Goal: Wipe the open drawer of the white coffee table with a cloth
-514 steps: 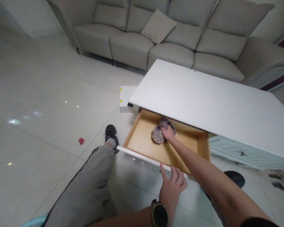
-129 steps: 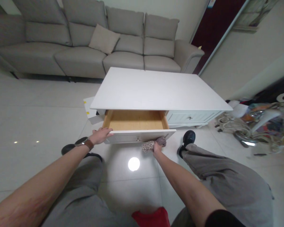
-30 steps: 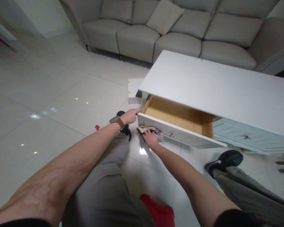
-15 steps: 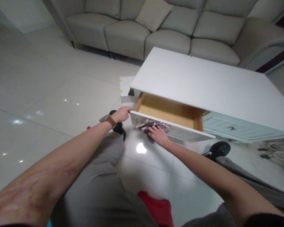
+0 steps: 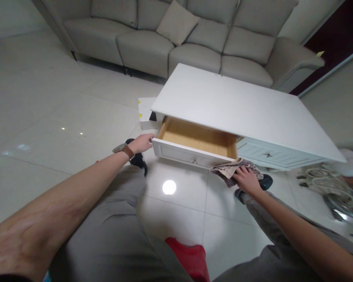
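Note:
A wooden-lined drawer [image 5: 200,137] stands pulled out of the white coffee table [image 5: 223,103]; its inside looks bare. My left hand [image 5: 142,143] grips the left end of the white drawer front [image 5: 176,152], fingers closed around the edge. With my right hand [image 5: 247,180] I hold a bunched brown and beige patterned cloth [image 5: 228,169] against the right end of that front. The cloth covers the front's right corner. A small metal knob [image 5: 195,161] sits mid-front.
A second, closed drawer [image 5: 267,154] is to the right. Behind the table runs a grey sofa [image 5: 147,47] with a cushion [image 5: 176,23]. A white box [image 5: 147,111] lies by the table's left end. Between my legs is a red plastic object [image 5: 190,258], perhaps a stool.
My right hand has slid the cloth along the drawer front from its left half to its right end, uncovering the knob. My left hand keeps its hold on the left edge.

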`<state>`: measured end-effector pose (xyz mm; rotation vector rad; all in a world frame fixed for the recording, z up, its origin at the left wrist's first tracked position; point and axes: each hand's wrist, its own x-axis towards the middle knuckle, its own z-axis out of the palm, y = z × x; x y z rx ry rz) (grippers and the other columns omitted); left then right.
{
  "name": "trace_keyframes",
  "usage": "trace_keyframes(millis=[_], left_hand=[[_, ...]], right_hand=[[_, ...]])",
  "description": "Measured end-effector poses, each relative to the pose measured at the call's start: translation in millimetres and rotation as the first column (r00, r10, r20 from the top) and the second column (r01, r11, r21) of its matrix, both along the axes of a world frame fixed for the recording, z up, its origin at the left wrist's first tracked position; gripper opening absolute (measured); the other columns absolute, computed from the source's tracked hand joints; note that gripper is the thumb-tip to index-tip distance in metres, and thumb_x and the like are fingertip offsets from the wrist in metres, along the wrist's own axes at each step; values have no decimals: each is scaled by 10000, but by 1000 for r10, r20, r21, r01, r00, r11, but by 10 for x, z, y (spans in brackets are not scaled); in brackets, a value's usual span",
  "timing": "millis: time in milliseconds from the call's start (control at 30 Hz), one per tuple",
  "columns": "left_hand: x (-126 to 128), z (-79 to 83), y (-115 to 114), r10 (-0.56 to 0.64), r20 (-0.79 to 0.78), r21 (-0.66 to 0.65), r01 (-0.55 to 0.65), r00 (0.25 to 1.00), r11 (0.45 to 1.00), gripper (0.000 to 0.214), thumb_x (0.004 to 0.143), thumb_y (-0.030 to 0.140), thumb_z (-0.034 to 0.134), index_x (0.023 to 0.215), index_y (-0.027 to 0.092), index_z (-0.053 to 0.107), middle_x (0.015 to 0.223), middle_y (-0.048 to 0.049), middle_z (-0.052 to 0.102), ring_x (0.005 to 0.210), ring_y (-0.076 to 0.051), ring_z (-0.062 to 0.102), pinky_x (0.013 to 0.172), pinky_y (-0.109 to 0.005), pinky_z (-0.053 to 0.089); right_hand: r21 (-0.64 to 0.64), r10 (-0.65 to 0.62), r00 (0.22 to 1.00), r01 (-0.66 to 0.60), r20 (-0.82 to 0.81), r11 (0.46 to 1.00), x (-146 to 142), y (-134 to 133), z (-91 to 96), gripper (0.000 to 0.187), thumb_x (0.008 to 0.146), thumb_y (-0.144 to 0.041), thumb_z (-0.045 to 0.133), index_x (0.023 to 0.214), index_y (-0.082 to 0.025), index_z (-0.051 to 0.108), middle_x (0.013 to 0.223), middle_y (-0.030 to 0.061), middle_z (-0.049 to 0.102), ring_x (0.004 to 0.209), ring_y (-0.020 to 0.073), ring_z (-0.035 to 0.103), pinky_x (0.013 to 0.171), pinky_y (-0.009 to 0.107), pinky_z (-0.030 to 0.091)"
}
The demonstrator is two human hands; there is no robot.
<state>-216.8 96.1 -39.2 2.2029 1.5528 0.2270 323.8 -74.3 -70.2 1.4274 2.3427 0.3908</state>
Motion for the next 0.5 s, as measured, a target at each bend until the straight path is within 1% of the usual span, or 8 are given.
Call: trace_keyframes(millis=[67, 167, 233, 267, 333, 400, 500], left_hand=[[-4, -4, 4, 3, 0, 1, -3, 1000, 1000, 297, 691, 198, 518, 965, 193, 633, 930, -63, 717, 874, -231, 669, 784, -298, 482], [-10, -15, 15, 6, -10, 0, -6, 1000, 1000, 276, 687, 216, 520, 942, 200, 624, 906, -57, 715, 862, -233, 667, 771, -302, 484], [-13, -23, 20, 5, -12, 1, -5, 1000, 1000, 261, 689, 226, 519, 930, 204, 617, 889, -53, 710, 848, -233, 664, 761, -303, 483], [-15, -26, 21, 2, -9, 2, -2, 1000, 1000, 256, 692, 231, 519, 929, 206, 614, 885, -52, 708, 845, -232, 663, 759, -303, 484], [-17, -29, 18, -8, 0, 1, 8, 1000, 1000, 256, 698, 235, 520, 937, 206, 606, 890, -53, 707, 848, -230, 663, 760, -302, 485], [-17, -30, 13, -11, 0, -2, 11, 1000, 1000, 258, 705, 234, 521, 949, 205, 600, 893, -56, 707, 851, -230, 664, 760, -301, 485], [-15, -40, 9, 3, -13, 4, -3, 1000, 1000, 244, 723, 236, 520, 954, 209, 595, 890, -58, 707, 846, -231, 664, 756, -303, 484]], right_hand=[[-2, -13, 1000, 13, -1, 1000, 59, -23, -14, 337, 824, -100, 584, 1099, -234, 726, 1162, 144, 626, 1086, 309, 467, 819, 405, 320], [-28, -19, 1000, 19, -11, 999, 64, -26, -31, 334, 844, -92, 566, 1105, -228, 723, 1184, 148, 625, 1104, 312, 472, 838, 417, 338], [-64, -46, 998, 43, -36, 997, 40, -10, -76, 356, 873, -83, 530, 1141, -228, 714, 1204, 152, 623, 1120, 316, 474, 857, 426, 352], [-105, -81, 995, 74, -64, 992, 24, 3, -116, 382, 887, -73, 506, 1171, -233, 705, 1209, 151, 625, 1128, 314, 477, 868, 428, 360], [-214, -190, 973, 160, -128, 964, -20, 39, -232, 436, 903, -45, 455, 1205, -246, 697, 1205, 146, 635, 1129, 304, 495, 884, 423, 381], [-306, -302, 937, 240, -174, 921, -83, 87, -382, 452, 907, -31, 426, 1181, -251, 711, 1196, 138, 644, 1098, 290, 527, 878, 410, 410], [-343, -398, 888, 310, -228, 887, -243, 155, -616, 439, 888, -22, 426, 1114, -230, 740, 1216, 147, 639, 1042, 277, 569, 854, 398, 446]])
